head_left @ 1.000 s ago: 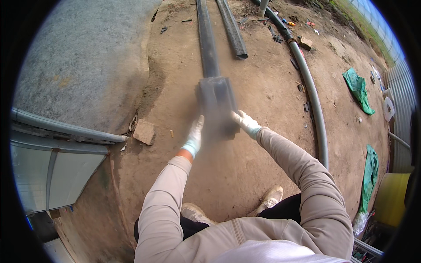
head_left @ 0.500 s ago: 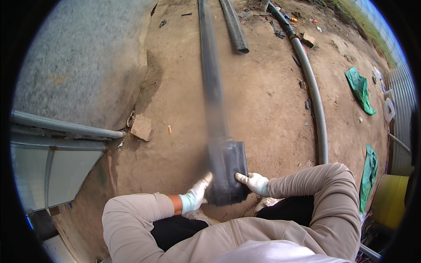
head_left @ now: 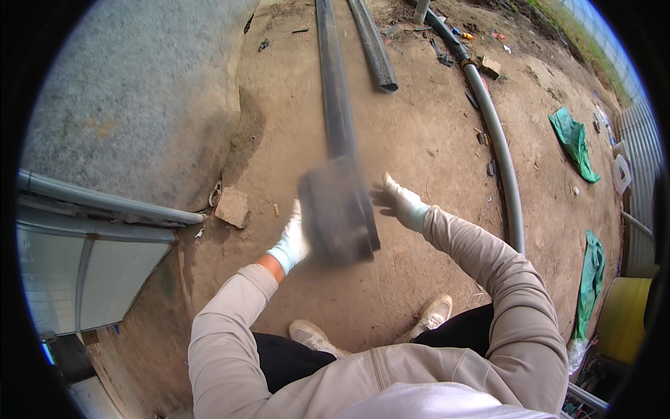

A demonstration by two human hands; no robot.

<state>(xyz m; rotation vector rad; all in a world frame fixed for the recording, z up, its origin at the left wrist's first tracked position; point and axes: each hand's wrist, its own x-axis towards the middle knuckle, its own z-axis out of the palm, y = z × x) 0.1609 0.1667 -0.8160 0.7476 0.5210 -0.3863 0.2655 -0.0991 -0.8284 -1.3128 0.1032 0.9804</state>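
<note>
A thick folded bundle of black flat hose (head_left: 335,209), smeared by motion, is in front of me. From its far side a flat black strip (head_left: 336,98) runs away along the ground. My left hand (head_left: 293,234), in a white glove with a pale blue cuff, is against the bundle's left edge. One digit points up there; the other fingers are hidden, so its grip is unclear. My right hand (head_left: 401,199), gloved alike, is just right of the bundle and apart from it, open with fingers spread and nothing in them.
A second black strip (head_left: 377,56) ends at the far centre. A grey pipe (head_left: 504,153) runs along the right, near green plastic pieces (head_left: 574,143). A stone block (head_left: 232,207) lies left, by a metal rail (head_left: 112,200). My shoes (head_left: 314,335) are on bare earth.
The bundle has moved away from me and slightly left. My right hand has let go of it and spread its fingers. My left hand has moved forward along with the bundle.
</note>
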